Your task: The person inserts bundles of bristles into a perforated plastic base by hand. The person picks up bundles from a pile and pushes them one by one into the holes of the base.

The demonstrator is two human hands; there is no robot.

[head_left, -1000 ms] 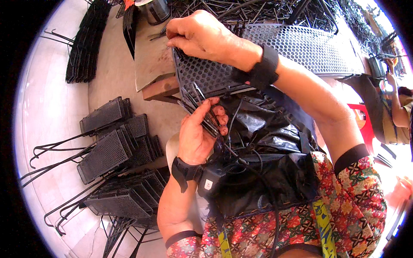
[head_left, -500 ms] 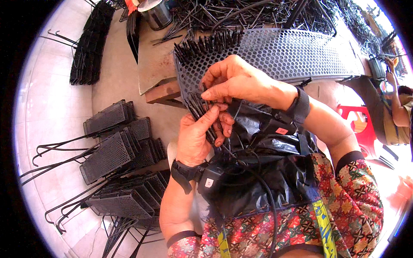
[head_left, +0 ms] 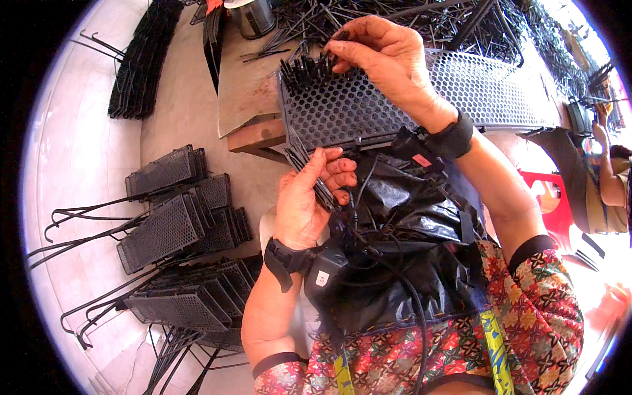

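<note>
My left hand [head_left: 306,197] is closed round a small bundle of thin black sticks [head_left: 300,159], close to the near edge of a perforated black tray [head_left: 388,118]. At the tray's far left, my right hand [head_left: 388,56] pinches a dark stick end between thumb and fingertips; most of it is hidden. Right beside those fingers, a cluster of black sticks [head_left: 301,74] stands upright in the tray's round holes. Across my lap lies a shiny black apron [head_left: 408,224], with a dark cable [head_left: 405,280] running over it.
A heap of loose black sticks [head_left: 309,26] lies behind the tray, near a metal can [head_left: 255,20]. Stacked perforated racks [head_left: 161,230] with long hooked rods stand on the left floor. To the right are a red stool [head_left: 550,204] and another person's arm [head_left: 612,164].
My right hand has moved away from the left hand's bundle, up and over to the standing sticks on the tray. The left hand still holds its bundle.
</note>
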